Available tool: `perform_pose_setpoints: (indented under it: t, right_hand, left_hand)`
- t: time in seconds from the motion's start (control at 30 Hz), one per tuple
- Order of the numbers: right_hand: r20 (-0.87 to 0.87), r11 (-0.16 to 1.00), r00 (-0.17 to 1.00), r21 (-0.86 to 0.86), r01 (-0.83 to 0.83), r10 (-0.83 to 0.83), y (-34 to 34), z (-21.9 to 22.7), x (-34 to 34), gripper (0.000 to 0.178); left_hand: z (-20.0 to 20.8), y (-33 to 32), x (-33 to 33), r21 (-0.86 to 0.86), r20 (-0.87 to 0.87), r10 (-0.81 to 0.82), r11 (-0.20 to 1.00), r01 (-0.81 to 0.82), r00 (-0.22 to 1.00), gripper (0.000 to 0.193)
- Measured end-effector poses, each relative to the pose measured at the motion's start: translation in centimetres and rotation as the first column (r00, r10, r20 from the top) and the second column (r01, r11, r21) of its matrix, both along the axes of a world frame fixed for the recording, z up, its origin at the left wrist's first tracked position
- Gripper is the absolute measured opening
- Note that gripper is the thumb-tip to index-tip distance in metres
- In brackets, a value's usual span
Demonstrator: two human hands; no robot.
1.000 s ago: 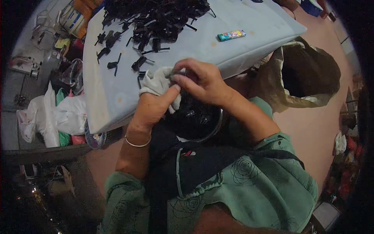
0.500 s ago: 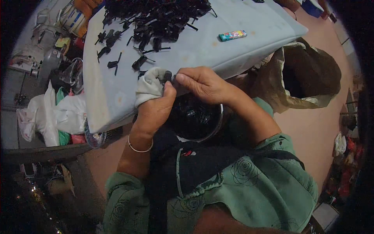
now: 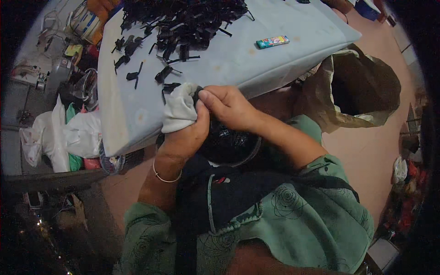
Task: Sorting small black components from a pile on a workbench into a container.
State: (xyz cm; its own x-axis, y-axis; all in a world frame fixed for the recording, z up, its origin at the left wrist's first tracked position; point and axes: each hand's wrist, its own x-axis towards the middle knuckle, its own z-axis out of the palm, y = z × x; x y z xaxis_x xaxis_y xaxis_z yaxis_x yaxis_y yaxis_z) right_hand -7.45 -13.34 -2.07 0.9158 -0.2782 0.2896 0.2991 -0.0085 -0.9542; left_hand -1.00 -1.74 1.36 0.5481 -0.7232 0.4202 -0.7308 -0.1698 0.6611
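Over the near edge of the pale padded tabletop (image 3: 238,66), my two hands meet. My left hand (image 3: 187,137) is closed, its fingers covered by a white cloth or glove piece (image 3: 179,112), and it grips a small black part (image 3: 198,90). The fingers of my right hand (image 3: 231,107) are pinched at the same part and hide most of it. Directly below is a round dark container (image 3: 229,149) with black, shiny contents. A pile of similar black plastic pieces with thin strips (image 3: 183,23) covers the far left of the tabletop, with several loose ones nearer my hands.
A small colourful packet (image 3: 273,42) lies on the tabletop's right side. On the floor at right stands an open brown sack (image 3: 366,91). White plastic bags (image 3: 82,128) and a wire basket crowd the left side. Assorted goods line the far right edge.
My right hand has moved slightly left and closed up against my left hand, covering more of the black part. The white cloth has turned a little to the right.
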Motion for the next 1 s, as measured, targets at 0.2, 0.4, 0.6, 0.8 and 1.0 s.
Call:
perform_pose_setpoints:
  t: [0.2,0.4,0.6,0.8,1.0]
  right_hand:
    - [-0.079,0.992,0.991,-0.065,-0.111,0.106,-1.2,0.8,-0.5,0.025]
    - [-0.138,0.843,0.982,-0.508,-0.179,0.125,-2.3,0.9,-0.3,0.017]
    - [0.275,0.881,0.960,-0.464,0.093,0.044,-1.6,1.0,0.5,0.014]
    - [0.001,0.983,0.983,-0.030,-0.181,0.181,-0.2,1.6,1.3,0.015]
    - [-0.048,0.963,0.984,-0.203,-0.176,0.170,0.1,2.1,1.3,0.026]
  left_hand:
    - [0.8,0.5,0.6,-0.097,-0.135,-0.015,0.995,0.002,0.991,0.028]
    - [0.9,1.8,1.7,-0.309,-0.841,-0.175,0.932,-0.188,0.512,0.028]
    - [0.9,2.7,1.7,-0.028,-0.410,-0.019,1.000,0.008,0.912,0.029]
    - [1.3,3.0,1.6,-0.236,-0.587,-0.272,0.958,0.161,0.762,0.032]
    - [1.4,3.5,1.8,-0.081,-0.664,-0.085,0.996,0.041,0.743,0.026]
